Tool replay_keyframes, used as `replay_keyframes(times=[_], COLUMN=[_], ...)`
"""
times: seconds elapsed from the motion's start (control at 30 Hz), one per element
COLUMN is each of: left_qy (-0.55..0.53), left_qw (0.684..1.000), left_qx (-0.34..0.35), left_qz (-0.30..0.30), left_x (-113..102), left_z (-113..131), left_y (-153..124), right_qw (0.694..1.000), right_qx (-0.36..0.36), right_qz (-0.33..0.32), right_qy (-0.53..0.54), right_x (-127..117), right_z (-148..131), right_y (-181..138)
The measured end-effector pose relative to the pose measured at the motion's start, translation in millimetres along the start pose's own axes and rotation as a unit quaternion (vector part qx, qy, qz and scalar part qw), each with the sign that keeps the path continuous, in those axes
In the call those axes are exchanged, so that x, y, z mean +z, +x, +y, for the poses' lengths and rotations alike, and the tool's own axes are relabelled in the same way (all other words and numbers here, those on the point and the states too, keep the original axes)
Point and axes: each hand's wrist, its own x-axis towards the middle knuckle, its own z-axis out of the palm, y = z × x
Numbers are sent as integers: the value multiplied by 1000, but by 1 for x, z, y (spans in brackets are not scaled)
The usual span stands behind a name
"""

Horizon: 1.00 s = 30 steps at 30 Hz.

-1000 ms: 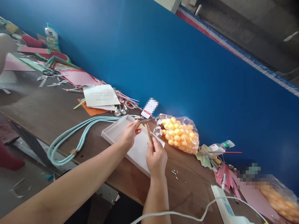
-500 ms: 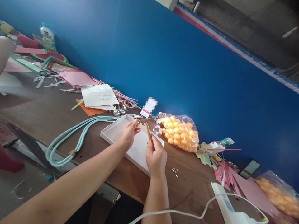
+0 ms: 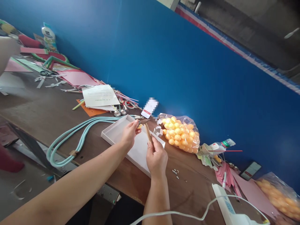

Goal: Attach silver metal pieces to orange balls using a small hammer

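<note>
My left hand (image 3: 128,134) pinches a small yellow piece (image 3: 140,125) over the white shallow box (image 3: 112,132) on the brown table. My right hand (image 3: 156,158) is closed round the wooden handle of a small hammer (image 3: 148,132), whose dark head rests right at the yellow piece. Both hands hover above the box's far end. What the yellow piece is I cannot make out exactly.
A clear bag of orange balls (image 3: 180,132) lies just beyond the hands. Mint green cords (image 3: 70,137) loop at the left. Small metal bits (image 3: 175,172) lie right of the box. Papers (image 3: 99,96), a white power strip (image 3: 225,204), a bottle (image 3: 220,145) and a phone (image 3: 250,169) crowd the table.
The hammer head has shifted slightly, staying close to the yellow piece. Both hands keep their places over the box; the view moved a little.
</note>
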Motion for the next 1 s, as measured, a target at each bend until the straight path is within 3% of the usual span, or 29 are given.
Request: replay_keyframes(times=[1.0], left_qy=[5], left_qw=[1000], left_qx=[5], left_qz=[29], left_x=[0], left_z=[-1], left_y=[2], right_qw=[999], right_qx=[8], right_qz=[-28], right_qy=[-15], right_x=[-2], right_z=[1], right_y=[0])
